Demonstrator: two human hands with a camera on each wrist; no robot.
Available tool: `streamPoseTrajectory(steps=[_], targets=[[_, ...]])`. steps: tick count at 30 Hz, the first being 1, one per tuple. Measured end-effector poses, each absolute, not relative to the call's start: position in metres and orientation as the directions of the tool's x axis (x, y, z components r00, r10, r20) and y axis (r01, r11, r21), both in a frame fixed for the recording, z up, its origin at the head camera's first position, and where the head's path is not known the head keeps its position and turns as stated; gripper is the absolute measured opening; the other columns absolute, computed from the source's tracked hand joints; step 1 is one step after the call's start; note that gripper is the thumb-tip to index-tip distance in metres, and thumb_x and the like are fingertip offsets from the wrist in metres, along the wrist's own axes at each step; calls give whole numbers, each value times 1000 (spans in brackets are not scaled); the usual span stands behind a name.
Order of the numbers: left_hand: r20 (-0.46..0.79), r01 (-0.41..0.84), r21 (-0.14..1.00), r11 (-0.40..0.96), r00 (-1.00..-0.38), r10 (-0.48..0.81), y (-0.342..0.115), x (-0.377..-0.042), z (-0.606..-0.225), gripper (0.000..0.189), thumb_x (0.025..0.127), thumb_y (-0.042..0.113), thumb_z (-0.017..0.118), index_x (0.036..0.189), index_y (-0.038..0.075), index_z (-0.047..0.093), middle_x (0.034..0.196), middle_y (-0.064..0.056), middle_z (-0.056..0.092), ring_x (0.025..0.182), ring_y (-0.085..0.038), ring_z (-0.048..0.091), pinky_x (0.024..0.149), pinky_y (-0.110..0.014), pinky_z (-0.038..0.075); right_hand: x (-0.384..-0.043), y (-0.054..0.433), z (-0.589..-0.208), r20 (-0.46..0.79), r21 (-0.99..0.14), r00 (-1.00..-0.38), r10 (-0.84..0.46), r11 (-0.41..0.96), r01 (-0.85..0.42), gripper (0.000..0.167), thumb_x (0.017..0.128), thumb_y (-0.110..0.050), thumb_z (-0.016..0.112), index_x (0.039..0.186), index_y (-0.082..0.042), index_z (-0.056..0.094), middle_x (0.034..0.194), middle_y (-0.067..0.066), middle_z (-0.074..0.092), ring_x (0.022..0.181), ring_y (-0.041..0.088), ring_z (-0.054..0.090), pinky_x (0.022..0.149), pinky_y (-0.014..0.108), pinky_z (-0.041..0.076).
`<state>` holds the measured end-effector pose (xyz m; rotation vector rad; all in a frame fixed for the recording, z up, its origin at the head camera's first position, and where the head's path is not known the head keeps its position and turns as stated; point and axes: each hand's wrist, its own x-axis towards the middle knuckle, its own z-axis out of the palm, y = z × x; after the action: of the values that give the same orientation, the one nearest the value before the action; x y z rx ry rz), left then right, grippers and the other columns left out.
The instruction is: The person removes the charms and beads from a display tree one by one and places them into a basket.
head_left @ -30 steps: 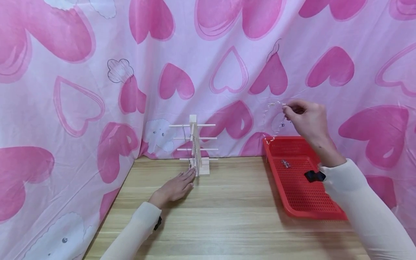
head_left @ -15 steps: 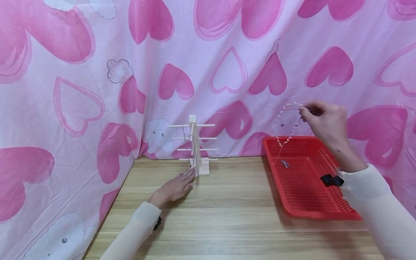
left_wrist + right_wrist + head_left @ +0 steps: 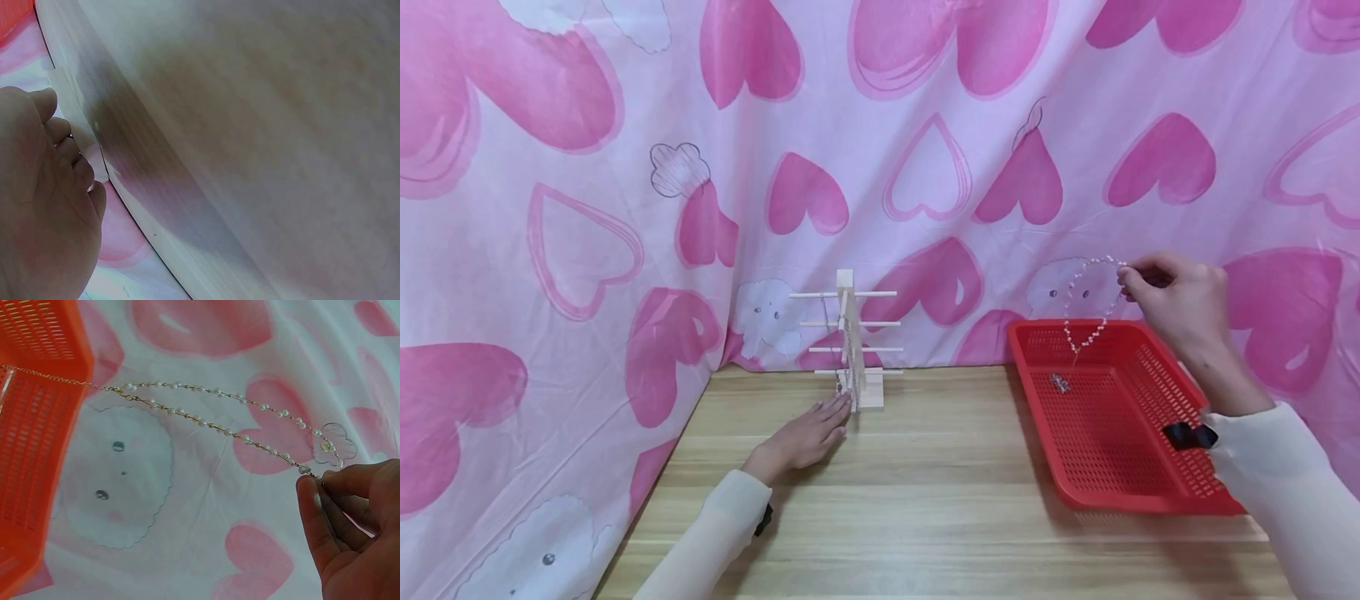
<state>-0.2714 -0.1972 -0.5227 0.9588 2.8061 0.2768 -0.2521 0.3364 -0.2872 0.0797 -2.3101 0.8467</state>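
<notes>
My right hand [image 3: 1180,304] pinches a pearl-beaded bracelet [image 3: 215,394] between thumb and fingertip. The bracelet hangs as a loop over the back of the red basket [image 3: 1063,467], its thin gold chain tail dangling below the clasp. On the left, my left hand [image 3: 805,433] lies with straight fingers at the foot of a wooden jewelry stand [image 3: 859,342], fingertips right at its base. Thin silver chains [image 3: 850,333] hang from the stand's left-side pegs. In the left wrist view the fingers [image 3: 81,172] extend close together toward the pale base.
Inside the basket, near its back left, lies a small bunch of silvery jewelry [image 3: 1059,383]. The wooden table [image 3: 925,492] runs between stand and basket. A pink heart-print curtain [image 3: 910,67] closes off the back and sides.
My right hand has moved to the right with the bracelet, from the basket's back left corner to over its back part. The left hand has stayed at the stand's base.
</notes>
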Motion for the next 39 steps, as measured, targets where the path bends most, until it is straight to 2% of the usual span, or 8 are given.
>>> streamPoseTrajectory(steps=[2, 4, 7, 8, 17, 24, 30, 39], targets=[[-89, 589, 222, 777, -781, 618, -197, -272, -522, 60, 117, 32, 34, 169, 4, 23, 179, -12, 15, 167, -32, 17, 136, -55, 20, -252, 340, -291, 604, -547, -780, 165, 797, -255, 25, 101, -22, 71, 109, -1, 81, 71, -37, 64, 64, -26, 52, 63, -3, 42], [-85, 590, 223, 776, -781, 618, -197, -272, -522, 60, 117, 32, 35, 169, 3, 23, 179, -12, 15, 167, -33, 17, 135, -55, 21, -253, 343, -295, 600, -536, -783, 164, 809, -241, 24, 101, -21, 72, 109, -1, 82, 77, -14, 77, 64, -28, 50, 63, -4, 41], [-80, 590, 230, 774, -781, 619, -198, -273, -522, 60, 117, 31, 36, 168, 3, 24, 179, -13, 16, 166, -34, 18, 135, -56, 21, -254, 347, -305, 592, -523, -789, 163, 823, -222, 24, 101, -22, 72, 110, -1, 82, 94, 22, 80, 65, -30, 47, 65, -4, 38], [-81, 589, 230, 775, -781, 619, -198, -273, -522, 60, 117, 31, 35, 168, 3, 24, 179, -13, 16, 166, -33, 17, 135, -56, 21, -255, 348, -308, 584, -520, -795, 162, 827, -213, 25, 101, -23, 72, 110, -1, 82, 97, 25, 79, 65, -31, 46, 65, -3, 37], [-85, 586, 228, 778, -784, 615, -198, -272, -523, 60, 117, 32, 34, 169, 4, 23, 179, -12, 15, 167, -33, 17, 135, -55, 21, -259, 352, -341, 556, -481, -821, 130, 856, -191, 24, 100, -23, 72, 108, -3, 82, 100, 24, 80, 71, -29, 39, 66, 9, 37], [-84, 590, 222, 776, -781, 618, -198, -271, -521, 60, 117, 31, 35, 168, 2, 25, 178, -14, 17, 166, -34, 19, 135, -56, 22, -266, 354, -367, 524, -465, -846, 93, 864, -194, 20, 98, -17, 71, 104, -1, 81, 95, 23, 80, 76, 9, 61, 65, 13, 39], [-99, 590, 214, 778, -780, 618, -197, -271, -521, 60, 117, 32, 34, 168, 3, 24, 178, -14, 16, 166, -34, 18, 135, -55, 22, -273, 353, -388, 445, -482, -891, 91, 863, -152, 21, 101, -20, 70, 107, -2, 80, 98, 23, 79, 88, 33, 69, 72, 32, 46], [-102, 582, 223, 782, -784, 613, -195, -270, -520, 60, 117, 32, 34, 169, 4, 24, 179, -13, 17, 166, -34, 18, 135, -54, 22, -286, 355, -409, 303, -541, -951, 64, 833, -117, 29, 106, -22, 65, 117, 2, 77, 107, 25, 76, 89, 31, 65, 63, 23, 50]])
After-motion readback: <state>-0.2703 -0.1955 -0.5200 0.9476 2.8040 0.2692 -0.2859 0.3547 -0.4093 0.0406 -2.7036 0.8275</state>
